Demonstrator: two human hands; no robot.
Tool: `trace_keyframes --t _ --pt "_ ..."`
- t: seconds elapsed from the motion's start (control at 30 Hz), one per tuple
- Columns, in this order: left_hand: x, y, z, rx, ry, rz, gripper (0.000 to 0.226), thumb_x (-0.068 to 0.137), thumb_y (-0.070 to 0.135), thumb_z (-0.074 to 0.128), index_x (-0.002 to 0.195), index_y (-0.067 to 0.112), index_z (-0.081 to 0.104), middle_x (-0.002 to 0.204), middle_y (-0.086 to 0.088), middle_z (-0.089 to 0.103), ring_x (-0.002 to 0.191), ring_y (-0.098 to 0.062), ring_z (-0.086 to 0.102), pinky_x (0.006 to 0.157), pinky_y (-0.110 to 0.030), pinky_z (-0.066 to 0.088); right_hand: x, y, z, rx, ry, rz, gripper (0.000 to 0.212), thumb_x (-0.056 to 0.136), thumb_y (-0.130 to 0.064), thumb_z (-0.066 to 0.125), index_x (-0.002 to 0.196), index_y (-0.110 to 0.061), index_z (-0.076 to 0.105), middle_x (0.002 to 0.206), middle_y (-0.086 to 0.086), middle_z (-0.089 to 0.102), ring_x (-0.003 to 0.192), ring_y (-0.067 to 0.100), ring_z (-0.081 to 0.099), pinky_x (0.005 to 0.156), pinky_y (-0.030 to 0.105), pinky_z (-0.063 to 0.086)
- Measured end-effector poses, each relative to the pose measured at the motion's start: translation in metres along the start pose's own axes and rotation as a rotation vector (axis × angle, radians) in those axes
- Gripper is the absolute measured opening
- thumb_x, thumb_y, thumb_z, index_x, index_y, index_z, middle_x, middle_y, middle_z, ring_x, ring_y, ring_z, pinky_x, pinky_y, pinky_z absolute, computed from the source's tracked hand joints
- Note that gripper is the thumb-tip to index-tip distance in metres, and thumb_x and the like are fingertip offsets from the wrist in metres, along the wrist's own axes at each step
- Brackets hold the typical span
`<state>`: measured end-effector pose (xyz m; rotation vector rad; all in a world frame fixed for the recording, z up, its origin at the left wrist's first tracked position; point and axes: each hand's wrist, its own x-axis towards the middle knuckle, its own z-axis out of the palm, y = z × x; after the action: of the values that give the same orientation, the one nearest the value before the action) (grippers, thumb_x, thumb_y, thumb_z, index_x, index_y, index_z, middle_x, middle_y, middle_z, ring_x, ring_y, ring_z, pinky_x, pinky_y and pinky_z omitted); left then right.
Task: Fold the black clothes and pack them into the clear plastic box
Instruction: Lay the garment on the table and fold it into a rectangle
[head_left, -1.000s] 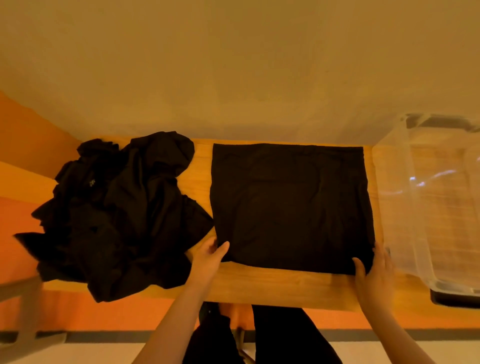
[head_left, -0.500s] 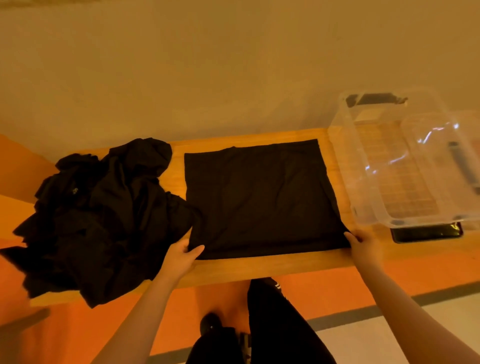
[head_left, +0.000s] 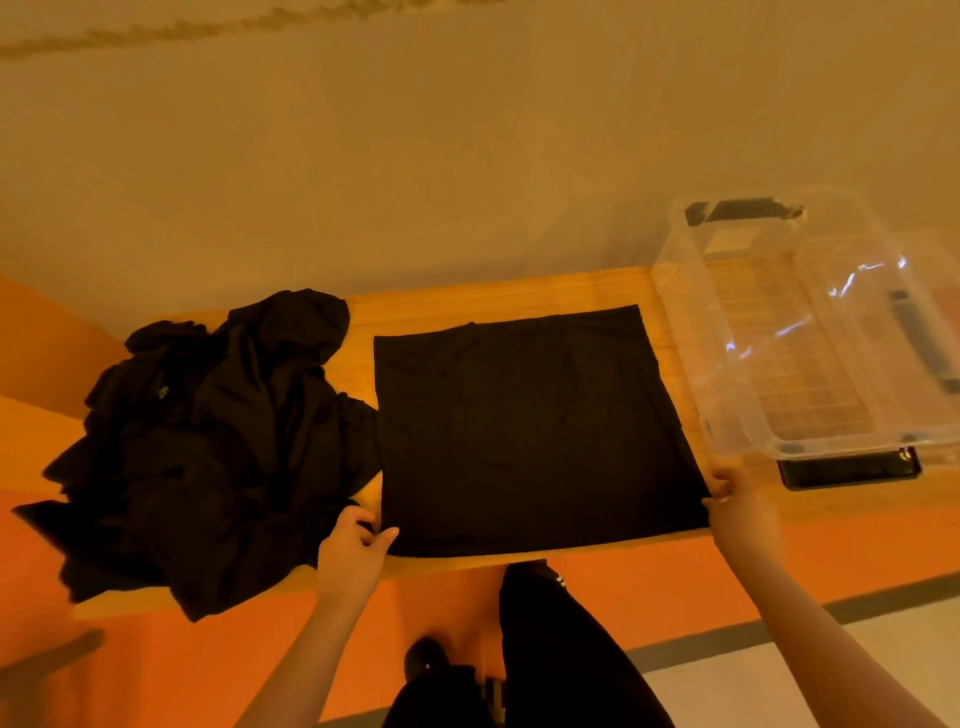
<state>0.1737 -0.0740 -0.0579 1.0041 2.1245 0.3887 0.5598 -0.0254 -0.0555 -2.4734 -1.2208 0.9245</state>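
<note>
A black garment (head_left: 524, 431) lies flat as a neat square on the wooden table (head_left: 498, 299). My left hand (head_left: 353, 553) pinches its near left corner. Its near right corner is pinched by my right hand (head_left: 740, 512). To the left sits a crumpled pile of black clothes (head_left: 208, 441), part of it hanging over the table's front edge. The clear plastic box (head_left: 826, 332) stands at the right end of the table with nothing inside.
A black lid or tray (head_left: 852, 467) shows under the box's near end. A plain wall rises right behind the table. My dark trousers and a shoe (head_left: 426, 657) are below the table's front edge, over an orange floor.
The view has swung right and back, bringing the whole box into sight. Both hands stayed at the garment's near corners and their fingers have closed onto the cloth.
</note>
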Motion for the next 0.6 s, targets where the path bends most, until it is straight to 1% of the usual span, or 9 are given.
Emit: trace_keyframes --t 0.03,0.1,0.17,0.23,0.27,0.33,0.43,0.5,0.6 --pt "-0.003 0.0 0.001 0.022 0.029 0.017 0.028 0.085 0.018 0.065 0.106 0.004 0.052 0.071 0.0 0.054 0.064 -0.01 0.052 0.053 -0.019 0.036 -0.003 -0.01 0.002 -0.079 0.027 -0.08 0.045 0.087 0.004 0.053 0.131 -0.004 0.045 0.124 0.02 0.054 0.078 0.027 0.057 0.055 0.029 0.041" --pt "-0.004 0.008 0.006 0.062 0.082 0.094 0.03 0.086 0.018 0.064 0.11 0.002 0.054 0.081 -0.005 0.059 0.074 -0.017 0.057 0.057 -0.021 0.04 -0.003 -0.033 0.012 -0.232 0.075 -0.291 0.052 0.085 0.001 0.057 0.134 -0.004 0.042 0.131 0.02 0.048 0.107 0.035 0.054 0.076 0.038 0.048" --pt "0.006 0.025 0.014 0.144 0.127 0.283 0.033 0.087 0.018 0.063 0.115 0.004 0.056 0.102 -0.009 0.061 0.096 -0.023 0.059 0.075 -0.027 0.048 0.004 -0.065 0.027 -0.29 0.07 -0.471 0.051 0.088 -0.008 0.058 0.136 -0.005 0.04 0.136 0.016 0.046 0.123 0.031 0.046 0.096 0.038 0.043" --pt "0.028 0.053 0.023 0.26 0.167 0.523 0.038 0.087 0.02 0.062 0.122 0.006 0.055 0.12 -0.01 0.058 0.113 -0.026 0.055 0.091 -0.034 0.046 0.02 -0.101 0.043 -0.319 0.031 -0.613 0.052 0.093 -0.019 0.053 0.141 -0.009 0.036 0.144 0.012 0.039 0.134 0.026 0.035 0.106 0.037 0.035" --pt "0.043 0.07 0.028 0.32 0.162 0.609 0.042 0.089 0.023 0.059 0.127 0.008 0.052 0.129 -0.01 0.054 0.121 -0.027 0.051 0.097 -0.035 0.042 0.032 -0.118 0.051 -0.339 0.013 -0.661 0.053 0.095 -0.024 0.049 0.143 -0.011 0.032 0.149 0.009 0.033 0.138 0.024 0.029 0.11 0.036 0.031" --pt "0.075 0.1 0.039 0.457 0.092 0.692 0.051 0.094 0.031 0.048 0.14 0.013 0.037 0.148 -0.008 0.034 0.138 -0.025 0.031 0.11 -0.036 0.027 0.059 -0.147 0.067 -0.412 -0.031 -0.734 0.056 0.097 -0.032 0.041 0.147 -0.015 0.021 0.155 0.005 0.019 0.143 0.021 0.015 0.114 0.036 0.021" --pt "0.125 0.12 0.055 0.685 0.009 0.686 0.058 0.098 0.04 0.03 0.149 0.02 0.011 0.157 -0.003 0.006 0.145 -0.023 0.0 0.116 -0.039 0.004 0.102 -0.164 0.087 -0.608 -0.119 -0.762 0.061 0.098 -0.043 0.027 0.149 -0.019 0.004 0.157 0.001 0.0 0.144 0.018 -0.004 0.116 0.037 0.004" --pt "0.152 0.117 0.059 0.762 -0.016 0.658 0.058 0.097 0.046 0.023 0.149 0.024 0.006 0.158 -0.001 0.0 0.145 -0.024 -0.006 0.116 -0.043 0.0 0.127 -0.158 0.089 -0.7 -0.128 -0.772 0.064 0.095 -0.053 0.014 0.149 -0.021 0.001 0.158 -0.001 -0.002 0.143 0.015 -0.009 0.116 0.039 -0.001" --pt "0.176 0.107 0.055 0.747 0.062 0.614 0.064 0.09 0.054 0.011 0.149 0.026 0.01 0.157 -0.004 0.005 0.144 -0.026 0.0 0.114 -0.048 0.005 0.152 -0.144 0.081 -0.703 -0.06 -0.769 0.073 0.084 -0.058 -0.003 0.149 -0.025 0.005 0.157 -0.003 0.0 0.14 0.011 -0.012 0.115 0.041 -0.002"
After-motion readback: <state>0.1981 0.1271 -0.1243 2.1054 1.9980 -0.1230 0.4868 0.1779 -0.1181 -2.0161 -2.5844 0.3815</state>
